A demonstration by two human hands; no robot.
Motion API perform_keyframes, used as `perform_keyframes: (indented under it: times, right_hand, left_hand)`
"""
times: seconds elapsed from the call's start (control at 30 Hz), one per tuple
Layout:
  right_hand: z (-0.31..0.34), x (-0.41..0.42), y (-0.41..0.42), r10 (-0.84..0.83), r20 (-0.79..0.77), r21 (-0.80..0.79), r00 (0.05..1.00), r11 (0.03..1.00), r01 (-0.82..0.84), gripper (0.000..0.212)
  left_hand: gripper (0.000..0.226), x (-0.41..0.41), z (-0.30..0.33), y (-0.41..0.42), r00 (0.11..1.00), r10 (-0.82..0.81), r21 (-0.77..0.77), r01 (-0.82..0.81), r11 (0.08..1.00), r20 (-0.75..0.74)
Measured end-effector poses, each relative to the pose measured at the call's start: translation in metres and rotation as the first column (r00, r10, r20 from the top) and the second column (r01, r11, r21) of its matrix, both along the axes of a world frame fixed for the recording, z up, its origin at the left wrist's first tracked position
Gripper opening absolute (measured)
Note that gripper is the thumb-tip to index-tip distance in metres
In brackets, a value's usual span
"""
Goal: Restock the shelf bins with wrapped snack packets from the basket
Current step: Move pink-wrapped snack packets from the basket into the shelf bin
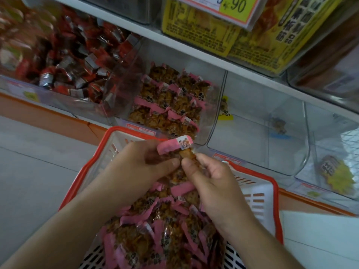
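Observation:
A white basket with a red rim sits below the shelf, full of pink-edged brown snack packets. Above it, both hands hold a small bunch of these packets. My left hand grips the bunch from the left, fingers curled round it. My right hand pinches its lower brown end between thumb and fingers. Just beyond, a clear shelf bin holds rows of the same pink packets.
A bin of red-and-silver wrapped snacks stands to the left. Two nearly bare clear bins lie to the right, each with a stray packet. Yellow boxes and a price tag hang on the shelf above. Grey floor lies at left.

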State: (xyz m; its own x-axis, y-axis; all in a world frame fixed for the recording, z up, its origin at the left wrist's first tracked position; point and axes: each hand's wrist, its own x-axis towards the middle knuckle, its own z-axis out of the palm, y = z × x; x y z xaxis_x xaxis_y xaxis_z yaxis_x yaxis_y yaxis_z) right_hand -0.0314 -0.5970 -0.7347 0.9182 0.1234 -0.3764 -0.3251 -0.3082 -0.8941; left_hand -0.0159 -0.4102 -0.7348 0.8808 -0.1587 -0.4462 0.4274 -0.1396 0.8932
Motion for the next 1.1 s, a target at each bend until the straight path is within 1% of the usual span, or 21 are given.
perform_keyframes:
  times: [0.07,0.13,0.2,0.27,0.3,0.37,0.4,0.43,0.47,0.53,0.57,0.6,0.63,0.7,0.8,0.87,0.9,0.93,1.0,1.03,1.1]
  right_hand:
    - [0.001,0.004,-0.004,-0.008,-0.051,0.056,0.999,0.998,0.011,0.044]
    - [0.002,0.01,-0.013,-0.061,-0.121,0.143,0.991,0.987,0.078,0.052]
    - [0.004,0.015,-0.02,-0.032,-0.092,0.149,0.995,0.988,0.045,0.039]
    - [0.004,0.018,-0.023,0.06,0.042,0.043,0.997,0.997,-0.062,0.018]
    - [0.004,0.018,-0.022,0.084,0.121,-0.029,0.989,0.996,-0.081,0.013]
    - [0.006,0.016,-0.017,0.078,0.279,-0.168,0.957,0.985,-0.032,0.015]
    - [0.007,0.014,-0.015,0.1,0.373,-0.254,0.922,0.967,-0.002,0.018]
    - [0.008,0.013,-0.013,0.163,0.442,-0.344,0.882,0.939,-0.001,0.024]
    - [0.007,0.012,-0.011,0.249,0.465,-0.418,0.85,0.908,-0.037,0.032]
    - [0.006,0.01,-0.009,0.412,0.4,-0.511,0.819,0.842,-0.174,0.054]
    - [0.005,0.01,-0.01,0.461,0.353,-0.53,0.814,0.816,-0.232,0.065]
    - [0.005,0.01,-0.011,0.482,0.326,-0.529,0.813,0.806,-0.265,0.069]
    - [0.005,0.011,-0.013,0.479,0.311,-0.516,0.821,0.811,-0.278,0.067]
    - [0.006,0.013,-0.015,0.421,0.327,-0.464,0.846,0.852,-0.245,0.052]
    - [0.005,0.016,-0.015,0.212,0.384,-0.371,0.899,0.927,-0.06,0.032]
    - [0.002,0.019,-0.014,0.067,0.316,-0.222,0.946,0.975,0.005,0.014]
    - [0.002,0.02,-0.014,0.023,0.24,-0.116,0.97,0.993,0.005,0.011]
    - [0.002,0.021,-0.015,-0.011,0.176,-0.026,0.984,1.0,0.015,0.015]
    - [0.005,0.023,-0.018,-0.073,0.086,0.1,0.994,0.993,0.065,0.013]
    - [0.007,0.024,-0.019,-0.101,0.04,0.16,0.994,0.983,0.094,0.015]
    - [0.009,0.024,-0.018,-0.168,-0.043,0.241,0.985,0.955,0.173,0.027]
  left_hand:
    - [0.018,0.002,-0.001,-0.002,0.998,0.066,-0.074,-0.064,0.995,0.018]
    - [0.021,0.005,0.0,-0.002,0.991,0.137,-0.11,-0.136,0.985,0.0]
    - [0.022,0.01,0.001,-0.004,0.984,0.176,-0.13,-0.176,0.976,-0.016]
    - [0.022,0.012,0.0,-0.008,0.977,0.212,-0.121,-0.212,0.97,-0.01]
    - [0.023,0.013,-0.004,-0.01,0.969,0.245,-0.093,-0.244,0.965,0.003]
    - [0.031,0.013,-0.008,-0.015,0.949,0.314,-0.015,-0.314,0.949,0.019]
    - [0.031,0.013,-0.008,-0.018,0.944,0.33,-0.019,-0.33,0.944,0.004]
    - [0.028,0.014,-0.006,-0.021,0.94,0.338,-0.083,-0.34,0.937,-0.038]
    - [0.027,0.014,-0.004,-0.022,0.935,0.339,-0.186,-0.353,0.917,-0.107]
    - [0.034,0.014,0.001,-0.021,0.925,0.318,-0.383,-0.377,0.844,-0.209]
    - [0.037,0.014,0.002,-0.02,0.926,0.296,-0.446,-0.372,0.814,-0.232]
    - [0.038,0.014,0.002,-0.018,0.928,0.279,-0.491,-0.369,0.79,-0.247]
    - [0.038,0.014,0.001,-0.018,0.926,0.277,-0.52,-0.374,0.768,-0.258]
    - [0.034,0.014,0.0,-0.018,0.912,0.302,-0.526,-0.407,0.746,-0.278]
    - [0.031,0.014,-0.001,-0.02,0.906,0.31,-0.519,-0.419,0.745,-0.286]
    - [0.031,0.015,-0.001,-0.021,0.921,0.289,-0.512,-0.385,0.768,-0.26]
    - [0.03,0.014,0.0,-0.022,0.931,0.284,-0.489,-0.363,0.793,-0.231]
    - [0.027,0.014,0.001,-0.024,0.938,0.292,-0.444,-0.345,0.827,-0.186]
    - [0.018,0.011,0.004,-0.025,0.946,0.323,-0.246,-0.319,0.915,-0.028]
    - [0.016,0.01,0.004,-0.025,0.942,0.33,-0.146,-0.319,0.936,0.061]
    - [0.025,0.008,0.007,-0.028,0.918,0.357,-0.08,-0.348,0.934,0.176]
